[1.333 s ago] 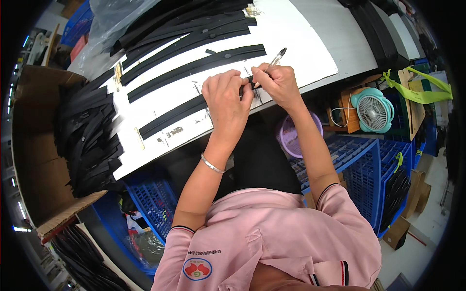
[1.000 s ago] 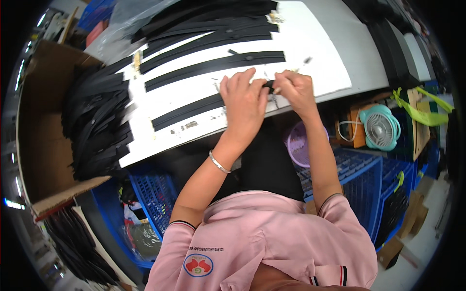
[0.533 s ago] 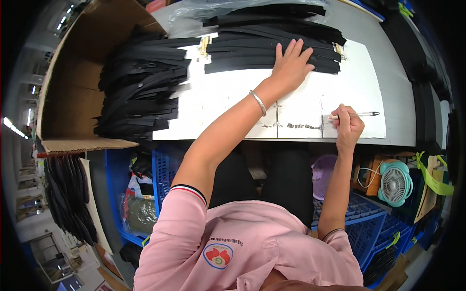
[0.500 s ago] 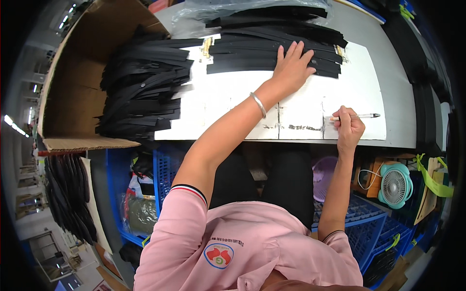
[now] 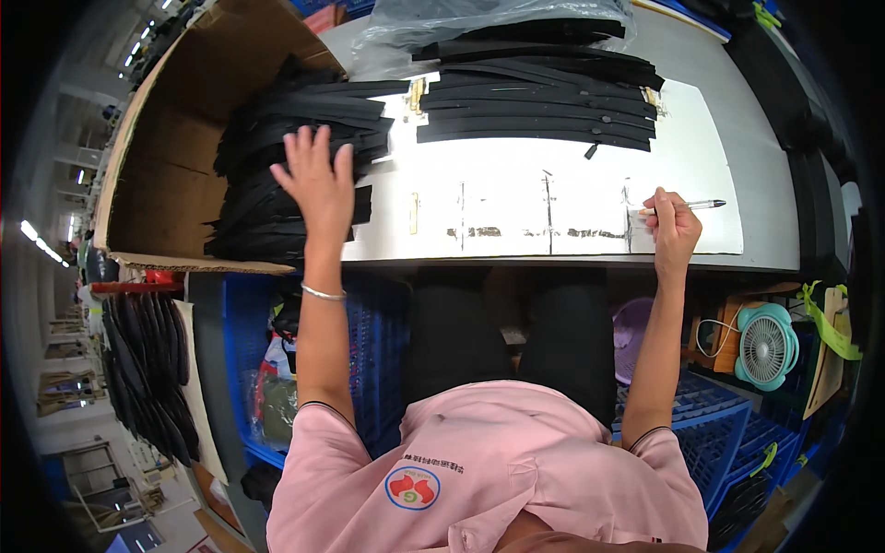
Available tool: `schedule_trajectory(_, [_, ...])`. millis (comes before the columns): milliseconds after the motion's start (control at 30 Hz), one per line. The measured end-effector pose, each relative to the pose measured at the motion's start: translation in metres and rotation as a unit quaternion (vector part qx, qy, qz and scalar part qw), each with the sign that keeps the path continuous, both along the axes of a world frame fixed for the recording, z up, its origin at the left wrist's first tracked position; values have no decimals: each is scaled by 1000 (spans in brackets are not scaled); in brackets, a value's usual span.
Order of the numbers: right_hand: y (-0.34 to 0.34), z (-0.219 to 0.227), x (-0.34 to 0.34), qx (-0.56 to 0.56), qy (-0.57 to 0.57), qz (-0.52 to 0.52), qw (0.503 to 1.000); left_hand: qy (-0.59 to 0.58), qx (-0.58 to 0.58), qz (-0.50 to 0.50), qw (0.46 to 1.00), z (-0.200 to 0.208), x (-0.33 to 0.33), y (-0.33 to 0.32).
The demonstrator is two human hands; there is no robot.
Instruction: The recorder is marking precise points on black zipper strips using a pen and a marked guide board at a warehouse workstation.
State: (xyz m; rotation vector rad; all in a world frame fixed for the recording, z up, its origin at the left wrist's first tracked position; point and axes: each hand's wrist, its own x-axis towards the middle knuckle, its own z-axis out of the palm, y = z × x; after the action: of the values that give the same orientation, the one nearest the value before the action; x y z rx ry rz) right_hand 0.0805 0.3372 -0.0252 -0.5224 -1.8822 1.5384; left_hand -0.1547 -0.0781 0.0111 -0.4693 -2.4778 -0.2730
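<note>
My left hand point(image 5: 320, 184) has its fingers spread over a heap of black zipper strips point(image 5: 267, 207) at the mouth of the cardboard box. Whether it touches them is hard to tell. At the right end of a white board point(image 5: 489, 170), my right hand point(image 5: 676, 224) is closed round a pen point(image 5: 705, 204), which points out to the right. More black zippers point(image 5: 535, 101) lie side by side across the far part of the board, and a small pull hangs off their near edge. Dark lines and smudges mark the board's near half.
The open cardboard box point(image 5: 157, 166) stands on the table point(image 5: 765, 175) at the left. Clear plastic wrap point(image 5: 396, 32) lies at the far edge. Below the table are blue crates point(image 5: 369, 359), a purple basin point(image 5: 631, 341) and a small teal fan point(image 5: 767, 346).
My left hand has left the zippers on the board and swung left to the heap by the box. My right hand still holds the pen near the same place.
</note>
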Motion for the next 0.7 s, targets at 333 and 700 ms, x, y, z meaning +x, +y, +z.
schedule_trajectory(333, [1,-7,-3,47,-20,-24,998,-27,59,-7,998,-32,48,-20])
schedule_trajectory(700, [-3,-1,-5,17,-3,-20,1000,-163,118,-96,975,-10,49,34])
